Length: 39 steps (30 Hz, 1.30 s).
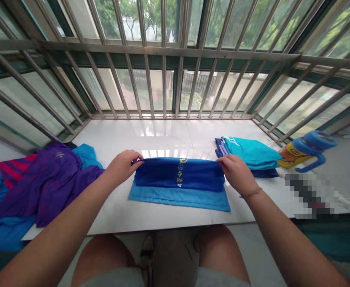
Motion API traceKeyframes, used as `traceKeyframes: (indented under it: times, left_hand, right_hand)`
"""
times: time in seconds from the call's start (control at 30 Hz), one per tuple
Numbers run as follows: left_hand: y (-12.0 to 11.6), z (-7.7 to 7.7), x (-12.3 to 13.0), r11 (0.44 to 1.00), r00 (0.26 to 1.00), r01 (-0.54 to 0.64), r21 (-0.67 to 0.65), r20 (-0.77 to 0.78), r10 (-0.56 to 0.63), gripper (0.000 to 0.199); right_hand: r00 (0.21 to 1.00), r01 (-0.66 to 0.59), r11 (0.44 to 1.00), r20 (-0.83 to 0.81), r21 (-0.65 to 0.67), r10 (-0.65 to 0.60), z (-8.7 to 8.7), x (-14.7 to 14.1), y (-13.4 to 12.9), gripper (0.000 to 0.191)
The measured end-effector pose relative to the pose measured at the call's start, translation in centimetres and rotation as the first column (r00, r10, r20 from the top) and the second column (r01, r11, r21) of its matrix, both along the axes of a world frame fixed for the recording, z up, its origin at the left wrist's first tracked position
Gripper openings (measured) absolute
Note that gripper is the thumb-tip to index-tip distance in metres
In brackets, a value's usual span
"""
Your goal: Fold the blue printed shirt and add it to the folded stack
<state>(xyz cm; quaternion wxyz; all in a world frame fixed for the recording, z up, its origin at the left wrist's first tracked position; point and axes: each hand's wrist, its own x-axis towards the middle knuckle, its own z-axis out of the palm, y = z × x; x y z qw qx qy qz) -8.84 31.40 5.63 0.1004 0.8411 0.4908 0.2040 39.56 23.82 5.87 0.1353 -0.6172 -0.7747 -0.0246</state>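
Observation:
A blue garment, probably a shirt [157,175], lies in front of me, folded into a wide strip. Its upper layer is dark blue with yellow and white print; a lighter blue layer shows along the near side. My left hand [123,165] pinches the far left corner between thumb and fingers. At the far right corner, my right hand [236,171] grips the same edge in a pinch. The far edge is stretched straight between both hands, and the cloth's near edge rests on the white ledge [111,215].
Crumpled purple and blue clothes [55,179] are heaped at the left. Folded clothes [252,153] are stacked at the right, turquoise on top. Beside them a blue and yellow bottle [309,149] with a handle lies tilted. Metal window bars [163,87] close off the far side.

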Motion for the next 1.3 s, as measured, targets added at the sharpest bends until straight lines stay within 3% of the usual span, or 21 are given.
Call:
traceKeyframes:
  times: [0.1,0.2,0.3,0.37,0.43,0.57,0.67,0.8,0.87,0.93,1.0,1.07,1.2,1.3]
  left_hand:
    - [-5.5,-1.8,-1.8,0.999,0.999,0.012,0.036,0.033,-0.013,0.027]
    - [-10.0,-5.6,-3.4,1.000,1.000,0.021,-0.006,0.004,-0.021,0.028]
    - [-12.8,-9.1,-4.3,1.000,1.000,0.016,-0.005,-0.023,-0.016,0.035]
    - [-13.8,-10.1,-4.6,1.000,1.000,0.004,0.022,-0.028,-0.003,0.036]
    - [-14.1,-9.9,-4.6,0.999,0.999,0.006,0.048,-0.035,-0.004,0.032]
    - [-13.4,-7.9,-3.1,0.996,1.000,-0.002,0.094,-0.011,0.003,0.030]
    - [-11.5,-7.0,-0.8,0.994,1.000,0.007,0.109,0.006,-0.008,0.033]
    - [-8.2,-8.0,2.0,0.993,0.997,-0.075,0.087,0.000,0.075,0.036]
    - [-7.0,-9.1,2.6,0.986,0.988,-0.156,0.066,0.009,0.156,0.038]
    - [-6.4,-10.1,2.7,0.976,0.977,-0.213,0.046,0.032,0.212,0.038]
    - [-6.3,-10.7,2.6,0.972,0.971,-0.233,0.039,0.060,0.230,0.038]
    - [-6.4,-10.8,2.4,0.970,0.969,-0.239,0.044,0.077,0.235,0.037]
    - [-6.8,-10.5,2.5,0.957,0.958,-0.283,0.066,0.068,0.279,0.035]
    - [-6.7,-10.5,2.5,0.944,0.946,-0.320,0.077,0.071,0.315,0.036]
  right_hand:
    - [0.994,0.039,0.996,-0.105,0.076,-0.031,-2.0,0.5,-7.2,0.035]
    - [0.993,0.019,0.999,-0.113,-0.035,-0.023,-6.3,0.8,-13.5,0.035]
    - [0.992,0.001,0.998,-0.125,-0.066,-0.010,-10.0,0.6,-16.8,0.038]
    - [0.990,0.022,0.998,-0.140,-0.053,-0.029,-10.7,0.2,-17.4,0.037]
    - [0.986,0.056,0.997,-0.152,-0.045,-0.062,-10.1,-0.4,-17.2,0.032]
    - [0.961,0.229,0.973,-0.160,-0.005,-0.227,-7.5,-2.1,-15.2,0.039]
    - [0.890,0.449,0.894,-0.095,0.000,-0.447,-6.4,-3.7,-12.6,0.041]
    - [0.763,0.642,0.757,0.006,-0.123,-0.646,-6.2,-5.2,-8.9,0.042]
    - [0.739,0.658,0.726,-0.013,-0.199,-0.674,-6.3,-5.3,-7.6,0.037]
    - [0.735,0.631,0.735,-0.109,-0.249,-0.669,-6.5,-4.9,-6.8,0.035]
    - [0.714,0.605,0.750,-0.234,-0.268,-0.660,-6.6,-4.2,-6.5,0.037]
    - [0.668,0.623,0.726,-0.284,-0.291,-0.687,-6.5,-3.7,-6.4,0.040]
    - [0.628,0.705,0.611,-0.083,-0.360,-0.774,-6.0,-4.0,-6.3,0.041]
    - [0.645,0.747,0.624,0.024,-0.228,-0.764,-5.8,-5.2,-6.8,0.043]
